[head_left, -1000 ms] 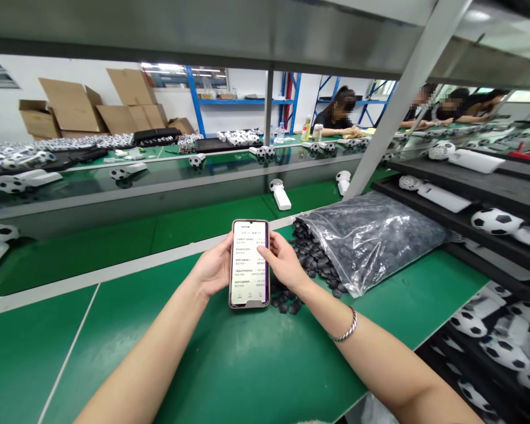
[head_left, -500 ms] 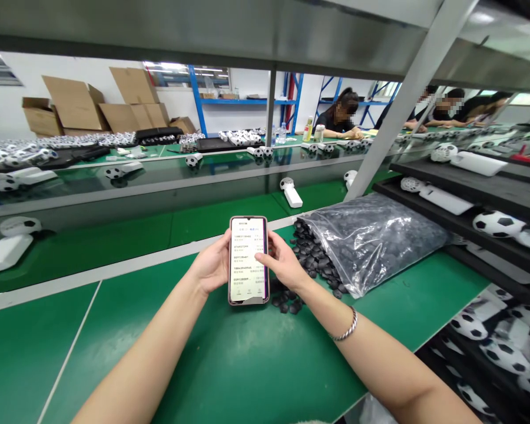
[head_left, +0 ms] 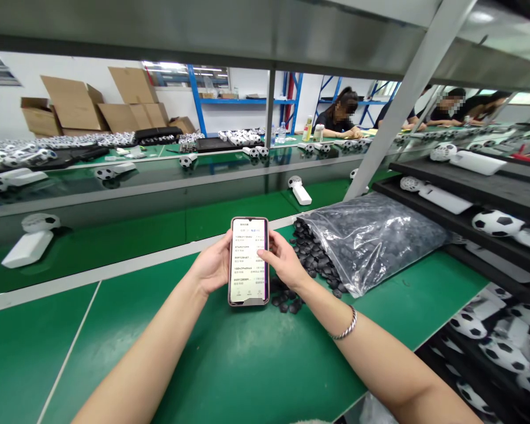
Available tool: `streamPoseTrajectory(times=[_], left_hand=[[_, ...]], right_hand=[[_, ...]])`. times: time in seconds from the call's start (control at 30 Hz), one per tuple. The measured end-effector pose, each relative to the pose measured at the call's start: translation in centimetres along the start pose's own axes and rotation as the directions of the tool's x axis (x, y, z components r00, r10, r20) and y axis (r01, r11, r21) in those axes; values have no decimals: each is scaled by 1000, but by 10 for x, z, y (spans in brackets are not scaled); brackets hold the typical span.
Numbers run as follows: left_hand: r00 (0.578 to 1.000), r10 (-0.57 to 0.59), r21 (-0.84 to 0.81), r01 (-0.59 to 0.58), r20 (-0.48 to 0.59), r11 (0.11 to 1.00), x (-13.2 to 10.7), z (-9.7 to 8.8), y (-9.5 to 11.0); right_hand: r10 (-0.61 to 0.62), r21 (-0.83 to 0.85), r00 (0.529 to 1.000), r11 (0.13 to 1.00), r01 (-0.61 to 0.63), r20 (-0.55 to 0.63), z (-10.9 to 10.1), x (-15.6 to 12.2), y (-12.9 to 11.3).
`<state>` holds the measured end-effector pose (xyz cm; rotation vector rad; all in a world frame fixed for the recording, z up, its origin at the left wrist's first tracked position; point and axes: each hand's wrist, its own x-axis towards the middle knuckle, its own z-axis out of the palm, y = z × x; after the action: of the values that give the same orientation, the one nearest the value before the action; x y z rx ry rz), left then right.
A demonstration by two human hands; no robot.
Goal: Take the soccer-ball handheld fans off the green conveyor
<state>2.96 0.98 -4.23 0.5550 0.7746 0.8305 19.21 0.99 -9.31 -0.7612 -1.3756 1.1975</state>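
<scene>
A smartphone (head_left: 248, 265) in a pinkish case stands upright between my hands, its lit screen showing a list of numbers. My left hand (head_left: 212, 265) grips its left edge, with most fingers hidden behind it. On the other side my right hand (head_left: 285, 262) holds the right edge, and its thumb lies over the screen. Just behind and right of the phone, small black pieces (head_left: 311, 256) spill from a clear plastic bag (head_left: 371, 235) onto the green table (head_left: 229, 359). A twisted silver bracelet (head_left: 347, 325) circles my right wrist.
Beyond the table edge runs a green conveyor (head_left: 115, 235) carrying white handheld items with football-patterned heads (head_left: 40, 222). Black trays (head_left: 450, 206) with similar items are stacked at right, beside a slanting metal post (head_left: 406, 106). Co-workers (head_left: 342, 115) sit farther back. A metal shelf (head_left: 203, 35) hangs overhead.
The white items on the near conveyor have shifted right, while those on the far line have shifted left. My hands and the phone have barely moved; my right thumb sits slightly higher.
</scene>
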Motion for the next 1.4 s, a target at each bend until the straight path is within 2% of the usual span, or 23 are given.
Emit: streamPoseTrajectory(times=[0.27,0.6,0.93,1.2,1.4], left_hand=[[1000,0,-17,1,31,1000,1,-2,-2],[1000,21,-5,-21,0,1000,3,0,-5],[1000,18,-31,-18,-7,999,10,-3,-12],[997,69,-64,-68,15,996,14,-4,-17],[997,75,-57,-75,-7,996,16,-5,-19]], right_hand=[[36,-21,999,999,-37,-31,0,1,1],[21,24,999,1000,-20,-37,0,1,2],[26,-20,998,999,-27,-57,0,1,6],[33,-55,997,998,-37,-69,-2,2,10],[20,-93,998,995,-26,-68,-3,2,11]])
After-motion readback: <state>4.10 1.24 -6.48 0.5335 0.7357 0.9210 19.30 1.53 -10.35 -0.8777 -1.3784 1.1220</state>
